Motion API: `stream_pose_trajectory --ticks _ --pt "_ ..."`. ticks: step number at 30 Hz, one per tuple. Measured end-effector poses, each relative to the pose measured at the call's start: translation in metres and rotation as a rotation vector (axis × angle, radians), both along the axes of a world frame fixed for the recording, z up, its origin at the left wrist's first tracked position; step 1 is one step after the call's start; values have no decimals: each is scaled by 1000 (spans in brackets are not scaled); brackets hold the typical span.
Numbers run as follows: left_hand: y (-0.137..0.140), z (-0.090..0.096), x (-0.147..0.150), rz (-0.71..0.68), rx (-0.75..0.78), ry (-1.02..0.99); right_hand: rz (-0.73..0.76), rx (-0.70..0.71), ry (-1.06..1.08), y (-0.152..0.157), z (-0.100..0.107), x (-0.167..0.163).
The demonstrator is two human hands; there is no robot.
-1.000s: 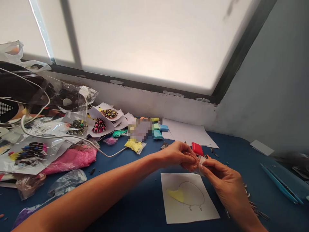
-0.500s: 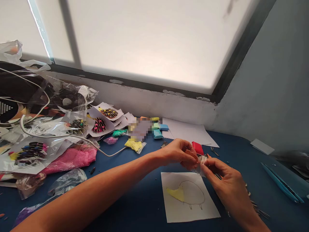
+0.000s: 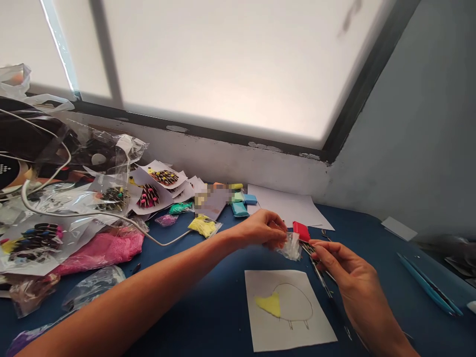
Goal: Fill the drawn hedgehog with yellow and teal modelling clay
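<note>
My left hand is closed on a crumpled clear plastic bag, which hangs from its fingertips above the top edge of a paper sheet. On that white sheet is an outline drawing of an animal with short legs; its pointed head end is covered in yellow. To the right, my right hand has thumb and forefinger pinched together, apart from the bag. Whatever is between those fingertips is too small to make out. Beneath it lie several thin metal tools, and a red packet sits just behind.
Yellow, green and blue packets lie toward the wall. Blank paper is behind my hands. Spiky decorated cards, plastic wrapping and a white cable crowd the left. Blue tweezers rest at right.
My hands have drawn apart. The clear bag has left my right fingers and stays in my left hand, while my right hand has shifted slightly right. The view has tilted a little.
</note>
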State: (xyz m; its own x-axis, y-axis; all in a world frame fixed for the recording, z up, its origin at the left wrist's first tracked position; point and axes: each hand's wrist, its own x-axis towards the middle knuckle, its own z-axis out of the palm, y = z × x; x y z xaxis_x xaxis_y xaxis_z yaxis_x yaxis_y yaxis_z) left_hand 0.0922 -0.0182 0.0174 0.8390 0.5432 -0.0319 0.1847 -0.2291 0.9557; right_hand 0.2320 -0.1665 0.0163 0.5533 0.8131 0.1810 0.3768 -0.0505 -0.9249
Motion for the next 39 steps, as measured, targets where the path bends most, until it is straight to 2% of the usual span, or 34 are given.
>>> stream_pose_trajectory --ticks 7,11,13,14,16,21,24,28,31,39 --pt "31 3 -24 129 363 250 41 -45 130 -2 3 1" --pt "18 18 -24 176 500 193 49 -37 100 0 1 0" --pt "2 27 -18 131 507 142 56 -21 64 0 0 -1" --pt "-5 29 -15 46 472 123 62 -13 44 0 0 -2" --pt "-17 30 -11 -187 237 88 71 5 -1 -2 0 -3" --pt "-28 15 -4 -318 -153 -37 64 26 -154 -6 -1 -6" --pt "-29 9 0 -341 -304 -97 54 17 -234 -7 -1 -6" --pt "-30 5 3 -362 -410 -111 5 -1 -302 -6 0 -5" --pt "-26 1 2 -354 -431 -122 -17 -20 -321 -5 0 -4" --pt "-8 2 -3 -192 -406 -166 23 -39 -244 -5 1 -1"
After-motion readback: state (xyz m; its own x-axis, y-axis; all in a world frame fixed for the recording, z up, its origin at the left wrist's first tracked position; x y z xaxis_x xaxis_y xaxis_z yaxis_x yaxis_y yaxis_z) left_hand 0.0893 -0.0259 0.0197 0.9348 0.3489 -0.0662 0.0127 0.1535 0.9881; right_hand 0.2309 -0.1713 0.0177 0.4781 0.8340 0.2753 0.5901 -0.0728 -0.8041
